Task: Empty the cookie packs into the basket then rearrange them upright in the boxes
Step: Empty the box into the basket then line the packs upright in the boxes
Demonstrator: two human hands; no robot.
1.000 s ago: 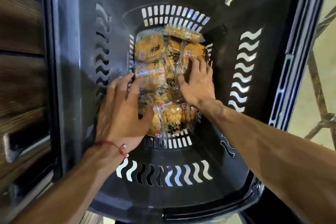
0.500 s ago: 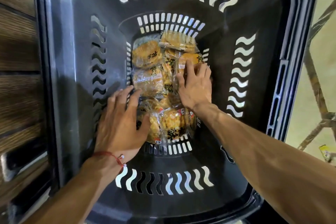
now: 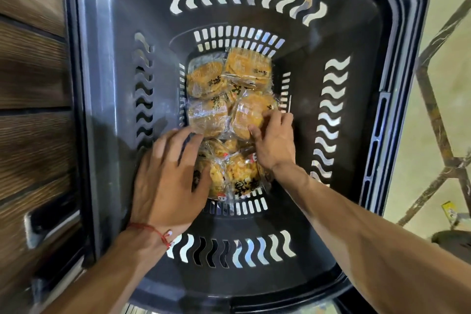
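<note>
Several cookie packs (image 3: 224, 99) lie flat in a loose heap on the floor of the basket (image 3: 107, 84), so I judge the emptying done or nearly so. No boxes are in view, and the upright rearranging looks not yet begun. I have the left hand (image 3: 165, 181) reaching in palm down, fingers spread and straight over the near-left packs, gripping nothing. The right hand (image 3: 276, 140) sits deeper in, its fingers and thumb curled round the edge of the middle-right pack (image 3: 251, 112), pinching it.
</note>
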